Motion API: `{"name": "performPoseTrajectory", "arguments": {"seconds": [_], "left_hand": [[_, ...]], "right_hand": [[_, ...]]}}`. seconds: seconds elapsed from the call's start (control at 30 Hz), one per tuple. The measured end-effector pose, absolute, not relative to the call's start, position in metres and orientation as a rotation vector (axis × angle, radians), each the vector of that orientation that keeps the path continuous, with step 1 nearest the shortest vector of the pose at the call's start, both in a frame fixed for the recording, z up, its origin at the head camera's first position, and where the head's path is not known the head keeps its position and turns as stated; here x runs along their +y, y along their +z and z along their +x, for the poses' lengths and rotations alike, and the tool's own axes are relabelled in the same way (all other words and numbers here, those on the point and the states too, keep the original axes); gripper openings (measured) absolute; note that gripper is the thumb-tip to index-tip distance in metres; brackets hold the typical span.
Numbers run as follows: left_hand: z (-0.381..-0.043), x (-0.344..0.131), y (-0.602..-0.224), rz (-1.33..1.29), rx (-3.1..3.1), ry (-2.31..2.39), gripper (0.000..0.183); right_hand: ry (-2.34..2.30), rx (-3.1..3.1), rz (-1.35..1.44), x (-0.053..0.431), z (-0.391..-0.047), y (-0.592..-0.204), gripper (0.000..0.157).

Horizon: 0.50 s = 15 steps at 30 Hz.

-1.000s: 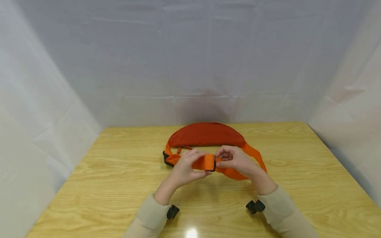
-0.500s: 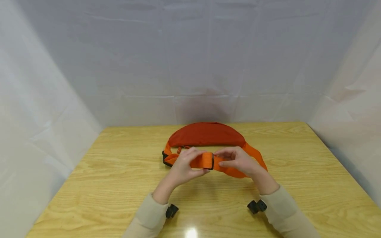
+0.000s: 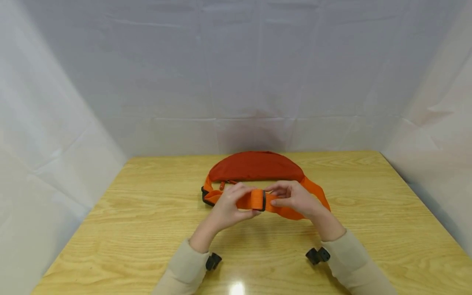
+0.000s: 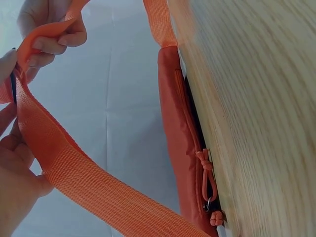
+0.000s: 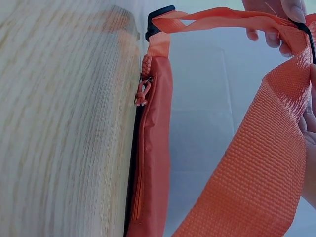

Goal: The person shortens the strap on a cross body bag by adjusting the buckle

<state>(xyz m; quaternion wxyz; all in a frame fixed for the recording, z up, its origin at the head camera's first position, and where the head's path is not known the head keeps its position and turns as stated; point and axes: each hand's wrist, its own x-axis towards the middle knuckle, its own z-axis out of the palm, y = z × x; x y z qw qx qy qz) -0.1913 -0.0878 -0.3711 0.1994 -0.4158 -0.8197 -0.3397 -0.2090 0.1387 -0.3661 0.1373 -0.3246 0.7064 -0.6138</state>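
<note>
A red waist bag [image 3: 256, 167] lies on the table with its orange webbing strap [image 3: 316, 191] looped toward me. My left hand [image 3: 225, 209] pinches the strap at a black slider [image 3: 264, 200], thumb below and fingers above. Just right of the slider, my right hand [image 3: 298, 200] pinches the strap between thumb and fingers. This stretch of webbing is lifted off the table, folded back through the slider. A black side-release buckle [image 5: 157, 22] sits at the bag's left end. Cord zipper pulls [image 4: 206, 170] hang from the bag in the left wrist view.
The wooden table [image 3: 140, 229] extends on both sides of the bag and in front. White sheeting [image 3: 177, 135] rises behind the table's far edge and along both sides. Black wrist cameras [image 3: 318, 256] stick out from the beige sleeves [image 3: 350, 256].
The slider and strap have shifted slightly left and up in my left hand. My right fingers have moved a little along the strap, away from the slider. The bag stays put.
</note>
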Motion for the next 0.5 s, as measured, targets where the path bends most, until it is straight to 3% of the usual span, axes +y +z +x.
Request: {"name": "performPoseTrajectory", "arguments": {"seconds": [0.5], "left_hand": [[-0.1917, -0.0861, -0.3718, -1.147, -2.339, -0.996, 0.042]], "right_hand": [[-1.788, 2.108, -0.907, 0.1348, -0.2037, -0.3665, 0.039]]}}
